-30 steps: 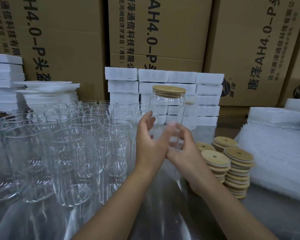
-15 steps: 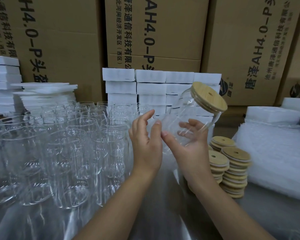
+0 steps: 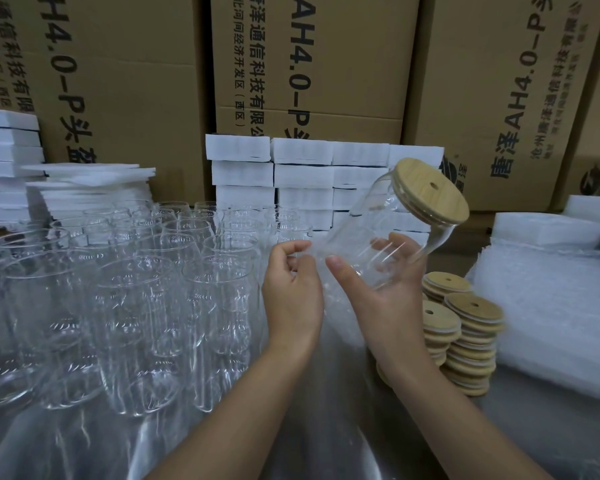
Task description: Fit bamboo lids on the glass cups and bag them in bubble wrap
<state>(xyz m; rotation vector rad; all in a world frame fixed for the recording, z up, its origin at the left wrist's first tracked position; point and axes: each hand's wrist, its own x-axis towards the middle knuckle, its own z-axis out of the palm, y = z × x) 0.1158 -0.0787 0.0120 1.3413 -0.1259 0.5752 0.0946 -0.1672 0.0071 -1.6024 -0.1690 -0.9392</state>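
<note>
The right hand (image 3: 388,292) is turned palm up with the forearm rising from the lower right. Its grip is closed round the cup (image 3: 368,237): the fingers curve behind the glass and show through it, and the thumb lies along the near side toward the base. The cup is held in the air above the counter (image 3: 551,431), tilted with its base down-left and its mouth up-right. It is clear, smooth and cylindrical, narrowing at the shoulder. A lid (image 3: 430,192) sits on the mouth, a round, flat, pale bamboo disc with a small hole near its edge.

The left hand (image 3: 291,296) is just left of the cup's base, back toward the camera. Its fingers are curled, and the thumb and forefinger pinch the top of a bag (image 3: 336,313) of thin, dimpled, clear film that hangs between the hands.

Empty cups (image 3: 136,289) crowd the counter on the left, upright and close together. Lid stacks (image 3: 465,337) lean slightly just right of the right wrist. Beyond them lies a wrap pile (image 3: 551,306), whitish and bubbled. White foam blocks (image 3: 302,168) are stacked in front of brown cartons (image 3: 326,64) with black printing.
</note>
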